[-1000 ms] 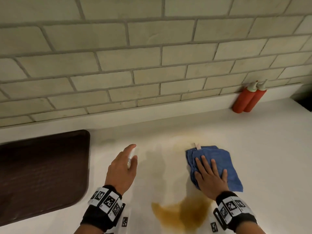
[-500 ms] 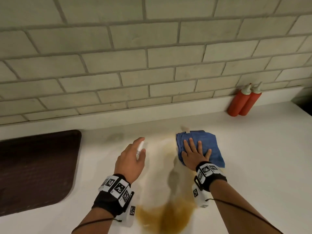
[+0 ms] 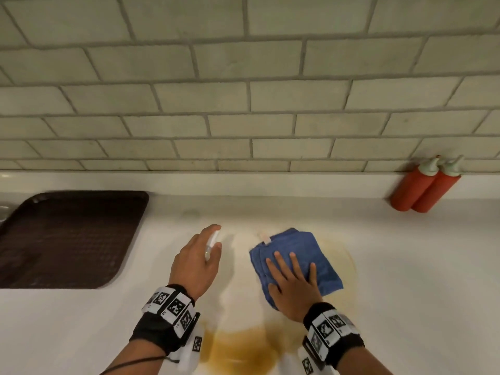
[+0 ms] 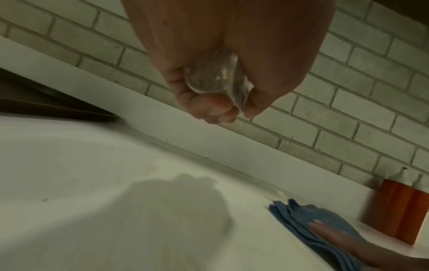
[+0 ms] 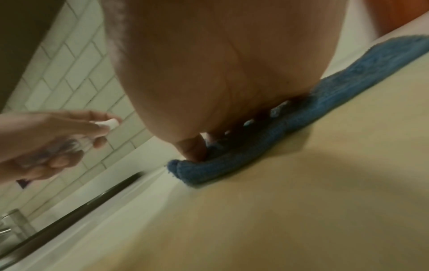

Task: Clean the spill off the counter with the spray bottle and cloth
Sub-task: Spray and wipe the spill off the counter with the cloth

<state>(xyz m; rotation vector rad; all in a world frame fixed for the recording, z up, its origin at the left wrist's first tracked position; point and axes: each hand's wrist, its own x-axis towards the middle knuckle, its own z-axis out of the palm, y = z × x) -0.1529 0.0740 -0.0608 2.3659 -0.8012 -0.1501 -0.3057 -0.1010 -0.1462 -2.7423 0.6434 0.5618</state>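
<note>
On a white counter [image 3: 405, 266], the right hand [image 3: 293, 290] presses a folded blue cloth [image 3: 303, 253] flat, fingers spread, mid-counter over a brown spill [image 3: 240, 353] reaching the near edge. The left hand [image 3: 196, 262] curls around a small, seemingly clear spray bottle [image 3: 211, 243], held above the counter.

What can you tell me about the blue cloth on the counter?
The blue cloth is a soft, fuzzy-looking fabric folded into several layers, with a small pale tag at its far corner. It lies flat on the white counter, over the pale yellowish smear of the brown spill, whose darker puddle sits nearer the person. The right hand rests on its near part with straight, spread fingers, pressing it down. Nothing else touches it.
</note>
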